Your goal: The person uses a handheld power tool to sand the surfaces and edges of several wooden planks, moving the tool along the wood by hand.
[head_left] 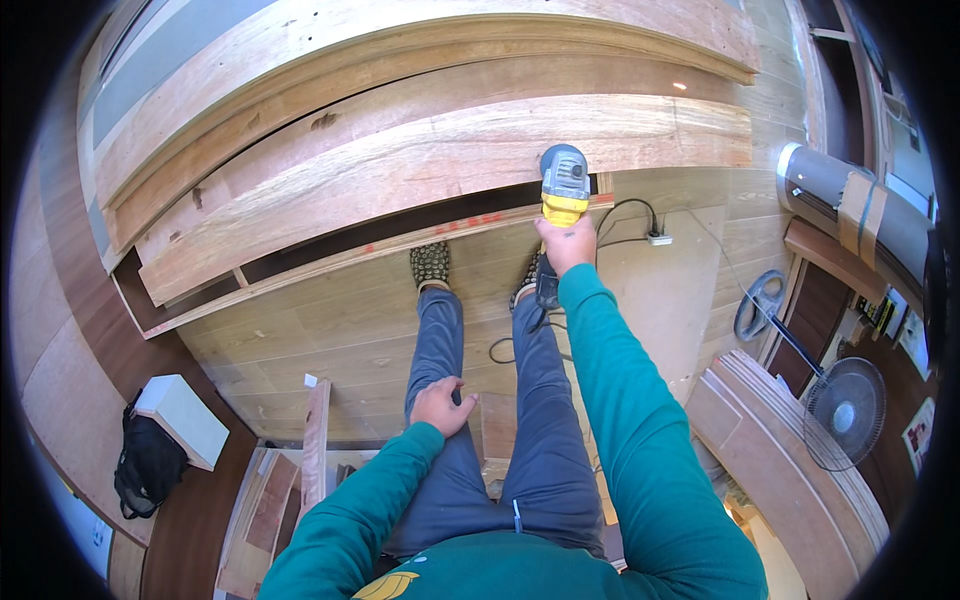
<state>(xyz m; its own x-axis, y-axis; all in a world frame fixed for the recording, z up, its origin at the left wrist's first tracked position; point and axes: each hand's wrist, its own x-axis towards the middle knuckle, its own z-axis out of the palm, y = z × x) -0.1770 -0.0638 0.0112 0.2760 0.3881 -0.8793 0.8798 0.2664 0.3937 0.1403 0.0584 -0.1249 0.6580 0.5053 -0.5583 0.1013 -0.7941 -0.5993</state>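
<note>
My right hand [568,245] is wrapped round the grip of a yellow and grey power drill [566,182]. The drill's front end is over the near edge of a long pale wooden plank [440,150]; I cannot tell whether it touches the wood. A black lower part of the tool shows beneath my hand. My left hand [445,406] lies on my left thigh with its fingers loosely spread and nothing in them. Under the plank is a long wooden frame [330,258] with a dark gap inside and reddish marks along its near edge.
More long boards [420,45] lie beyond the plank. A black cord runs to a power socket [659,239] on the floor right of the drill. Stacked panels [790,450] and a fan [845,412] are at right. A black bag [150,455] leans against a white box [185,420] at left.
</note>
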